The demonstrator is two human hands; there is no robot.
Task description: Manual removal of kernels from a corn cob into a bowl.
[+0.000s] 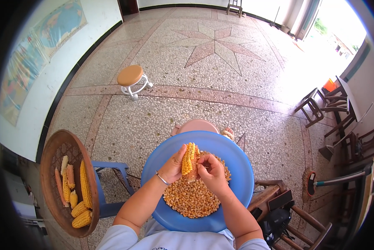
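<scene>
A partly stripped corn cob (pixel 188 159) is held above a blue plastic basin (pixel 237 159). Around its left side wraps my left hand (pixel 173 165), a bracelet on the wrist. Yellow kernels still stand in rows on the cob's left part, while its right part is bare and pinkish. My right hand (pixel 212 172) is at the bare side, thumb and index finger bent together; whether a kernel is between them cannot be made out. Loose corn kernels (pixel 191 197) cover the basin's bottom beneath both hands.
At left, a round woven basket (pixel 46 175) with several cobs rests on a blue plastic stool (pixel 112 209). A pink stool (pixel 199 125) lies beyond the basin. Farther off stands a round stool (pixel 130 76). Right are a wooden chair (pixel 308 223), a black bag (pixel 272 225) and a broom (pixel 308 184).
</scene>
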